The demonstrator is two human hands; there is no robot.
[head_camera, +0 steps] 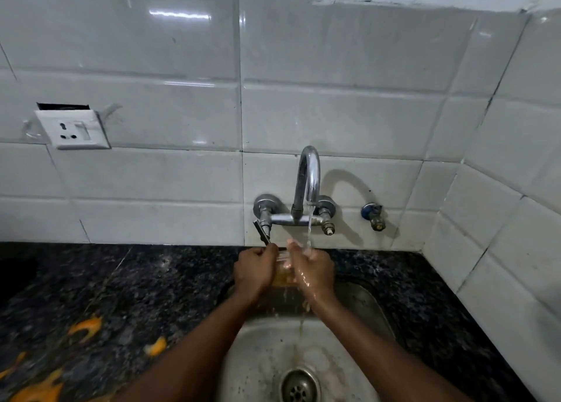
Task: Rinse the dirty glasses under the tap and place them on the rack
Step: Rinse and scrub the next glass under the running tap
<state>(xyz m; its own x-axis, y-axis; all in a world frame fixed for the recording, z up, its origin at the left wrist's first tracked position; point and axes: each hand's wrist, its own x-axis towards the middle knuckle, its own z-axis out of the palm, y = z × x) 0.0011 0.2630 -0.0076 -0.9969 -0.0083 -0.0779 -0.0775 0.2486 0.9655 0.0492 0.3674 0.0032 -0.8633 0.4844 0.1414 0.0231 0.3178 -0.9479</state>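
A clear glass point(284, 269) with orange-brown residue sits between my two hands above the steel sink point(261, 359). My left hand point(253, 269) grips its left side with curled fingers. My right hand point(312, 269), wet, wraps round its right side. Water streams from the chrome tap point(309, 183) onto my right hand's fingers and the glass rim. Orange-tinted water drips from the glass down into the basin. Most of the glass is hidden by my hands. No rack is in view.
Dark speckled granite counter point(121, 295) surrounds the sink, with orange peel pieces point(85, 325) at the lower left. A drain point(299, 386) lies at the basin bottom. White tiled walls close in behind and on the right. A wall socket point(74, 129) is at left.
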